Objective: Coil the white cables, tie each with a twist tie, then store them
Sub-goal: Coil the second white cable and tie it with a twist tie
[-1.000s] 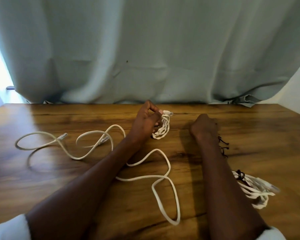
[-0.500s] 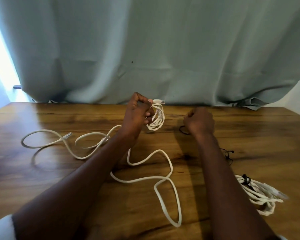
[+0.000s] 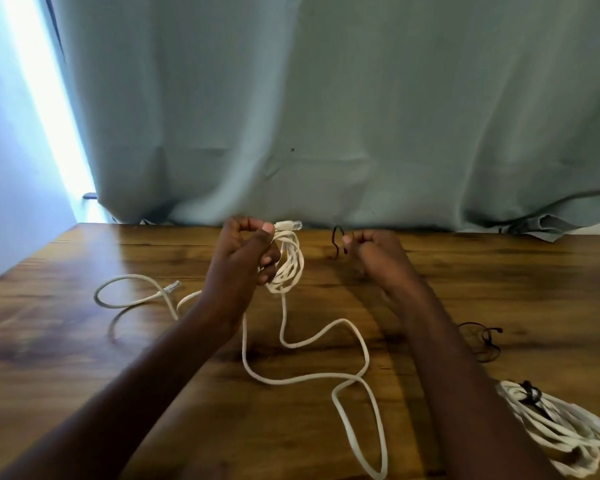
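Since a second ago we have lifted both hands off the table [image 3: 84, 341]. Our left hand [image 3: 243, 258] grips a small coil [image 3: 288, 265] of white cable, plug uppermost, fingers curled round the loops; its tail trails down across the wood. Our right hand [image 3: 371, 251] pinches a black twist tie [image 3: 336, 239] just beside the coil, other fingers curled in.

We judge the tying step is next. It should go best if we keep the loops squeezed flat, pass the tie round the middle and twist the ends snugly.

We count two loose white cables, one bundle [image 3: 551, 431] already tied at lower right, and spare ties [image 3: 482, 341] near it, number unclear.
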`<state>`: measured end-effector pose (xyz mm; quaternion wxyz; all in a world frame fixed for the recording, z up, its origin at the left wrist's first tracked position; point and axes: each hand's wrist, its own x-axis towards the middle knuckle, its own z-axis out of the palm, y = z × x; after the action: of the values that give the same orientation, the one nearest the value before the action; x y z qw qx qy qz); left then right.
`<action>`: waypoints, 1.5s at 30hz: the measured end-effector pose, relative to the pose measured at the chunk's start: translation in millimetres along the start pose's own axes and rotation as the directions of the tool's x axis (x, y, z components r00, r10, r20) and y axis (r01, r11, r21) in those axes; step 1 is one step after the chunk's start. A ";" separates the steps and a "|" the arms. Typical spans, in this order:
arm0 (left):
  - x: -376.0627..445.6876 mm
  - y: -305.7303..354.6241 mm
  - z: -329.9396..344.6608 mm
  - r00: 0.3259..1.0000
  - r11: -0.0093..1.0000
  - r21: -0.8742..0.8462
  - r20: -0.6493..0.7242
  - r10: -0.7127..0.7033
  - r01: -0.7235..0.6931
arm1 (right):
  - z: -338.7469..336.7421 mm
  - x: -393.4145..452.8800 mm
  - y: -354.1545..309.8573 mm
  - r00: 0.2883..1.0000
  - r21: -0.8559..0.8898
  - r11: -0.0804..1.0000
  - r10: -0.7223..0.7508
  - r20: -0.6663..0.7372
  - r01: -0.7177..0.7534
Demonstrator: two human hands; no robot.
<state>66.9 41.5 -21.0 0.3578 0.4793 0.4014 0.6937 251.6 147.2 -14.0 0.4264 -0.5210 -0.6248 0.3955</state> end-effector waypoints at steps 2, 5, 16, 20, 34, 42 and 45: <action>2.2 1.5 -2.9 0.999 1.000 -0.021 -0.048 -0.019 0.018 | 11.3 -4.4 -11.2 0.999 0.202 0.979 -0.033 0.015 0.029; 2.7 4.5 0.0 0.999 0.999 -0.027 -0.028 -0.042 0.041 | 20.2 -6.6 -18.5 0.993 0.381 0.918 -0.108 -0.036 0.114; 2.0 11.2 -8.8 0.998 0.996 0.076 0.032 0.046 -0.048 | 38.9 -25.7 -27.5 0.938 0.639 0.769 -0.246 0.244 0.036; 3.7 6.2 -5.2 0.989 0.954 0.268 0.084 0.119 -0.138 | 36.4 -26.2 -29.2 0.931 0.710 0.703 -0.288 0.223 0.047; 4.8 10.5 -8.7 0.999 1.000 0.024 0.047 0.017 -0.019 | 28.1 -28.8 -29.8 0.820 0.839 0.511 -0.388 0.421 -0.189; 5.7 14.7 -13.6 0.994 0.994 0.017 -0.029 0.105 -0.105 | 26.5 -31.3 -30.2 0.869 0.716 0.695 -0.307 0.388 -0.074; 6.4 14.9 -16.5 0.994 0.993 0.046 -0.007 0.112 -0.112 | 23.5 -33.4 -31.4 0.867 0.679 0.733 -0.308 0.391 -0.046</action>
<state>47.7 37.3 -8.8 0.3053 0.5056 0.3912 0.7058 222.7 108.4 3.8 0.4439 -0.1716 -0.5625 0.6761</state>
